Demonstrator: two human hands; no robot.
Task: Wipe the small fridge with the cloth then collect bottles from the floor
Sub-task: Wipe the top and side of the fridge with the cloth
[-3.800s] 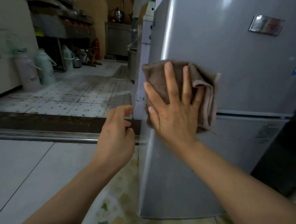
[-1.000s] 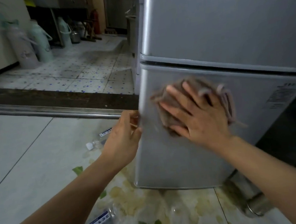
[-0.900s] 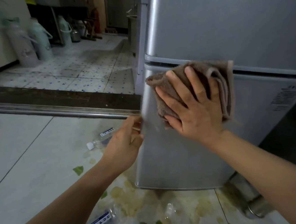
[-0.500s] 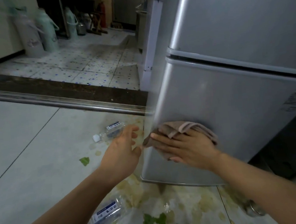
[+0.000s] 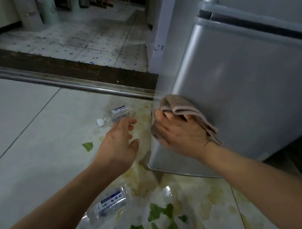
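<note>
Tiled floor [image 5: 28,137]: two bottles [image 5: 116,115] [image 5: 107,204]. My right hand [image 5: 180,132] grips one cloth [image 5: 181,107] on fridge [image 5: 246,96]; left hand [image 5: 120,145] fingers loosely spread.

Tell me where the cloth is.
Head view, right of centre: the cloth is under the right hand, against the fridge's lower left corner.

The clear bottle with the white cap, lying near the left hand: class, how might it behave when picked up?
The bottle looks empty, so probably light. It lies on its side, so it may roll. Its thin clear plastic likely dents when squeezed.
</note>
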